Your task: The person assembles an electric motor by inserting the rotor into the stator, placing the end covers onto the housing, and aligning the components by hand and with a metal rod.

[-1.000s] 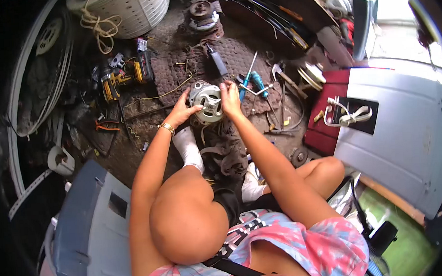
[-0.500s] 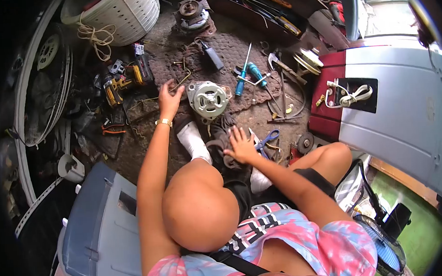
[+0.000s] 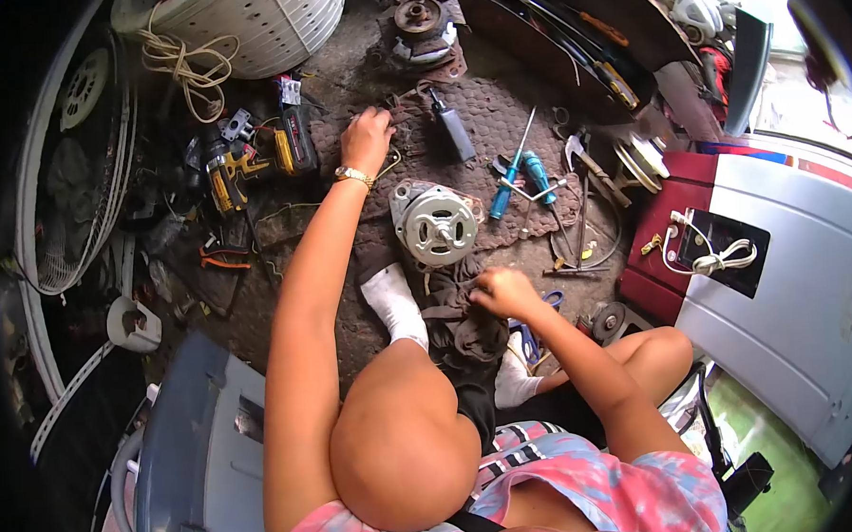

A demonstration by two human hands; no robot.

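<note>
My left hand (image 3: 368, 140), with a gold-coloured band at the wrist, reaches over the brown woven mat (image 3: 495, 111). Its fingers are curled downward by small loose parts and a yellow wire (image 3: 388, 166); whatever they may hold is hidden. A round metal motor (image 3: 437, 229) with a slotted face rests on the mat's near edge, between my two hands. Nearer to me, my right hand (image 3: 506, 293) has bent fingers at the edge of a crumpled dark cloth (image 3: 467, 326), seemingly pinching it. Blue-handled scissors (image 3: 553, 301) lie partly hidden behind that hand.
Blue screwdrivers (image 3: 513, 181) and a hammer (image 3: 593, 168) lie to the right. A yellow drill (image 3: 227, 175) is at the left, a black bottle-like object (image 3: 451, 127) beyond the motor. A grey-and-red panel (image 3: 778, 270) stands right; a white basket (image 3: 245, 31) stands at the back.
My left hand has moved forward over the mat and its fingers have curled. My right hand has gone from lying spread on the cloth to bent fingers at its edge. The view has shifted slightly.
</note>
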